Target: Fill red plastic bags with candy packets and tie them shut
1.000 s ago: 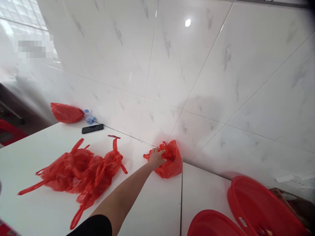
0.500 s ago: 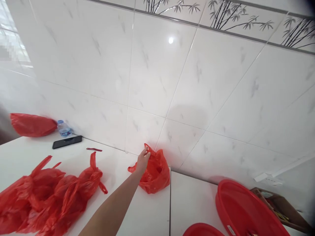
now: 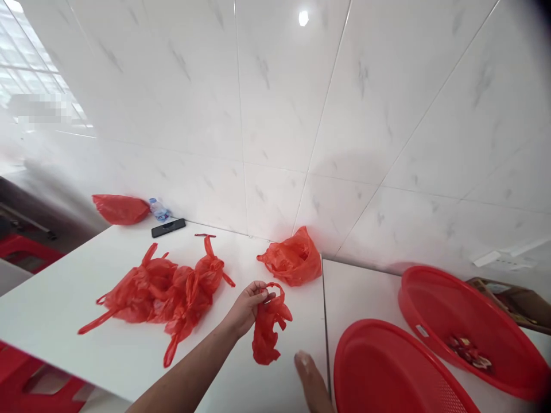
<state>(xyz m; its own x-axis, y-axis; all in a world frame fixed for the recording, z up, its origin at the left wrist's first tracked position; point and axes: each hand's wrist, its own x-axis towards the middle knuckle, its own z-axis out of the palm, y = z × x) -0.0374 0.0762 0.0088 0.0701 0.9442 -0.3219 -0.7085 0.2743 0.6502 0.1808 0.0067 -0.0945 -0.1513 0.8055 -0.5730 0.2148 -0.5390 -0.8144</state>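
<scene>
My left hand [image 3: 246, 308] grips the looped handle of a crumpled red plastic bag [image 3: 266, 335], which hangs over the white table [image 3: 86, 344]. A little right of it, my right hand [image 3: 310, 380] shows only as blurred fingers at the bottom edge, holding nothing, beside a red basin. Another red plastic bag [image 3: 293, 258] sits bunched in the corner against the tiled wall. To the left of my left hand lies a flattened heap of red plastic bags [image 3: 172, 292].
Along the wall stand a filled red bag [image 3: 121, 209], a water bottle [image 3: 159, 210] and a black phone [image 3: 168, 228]. Two round red plastic basins [image 3: 370, 367] [image 3: 434, 304] rest on a second white table [image 3: 365, 289], one holding small items. A red stool [image 3: 26, 249] stands beyond the table.
My left hand has come back from the corner bag toward me, now with a small red bag in it. My right hand has entered the view at the bottom.
</scene>
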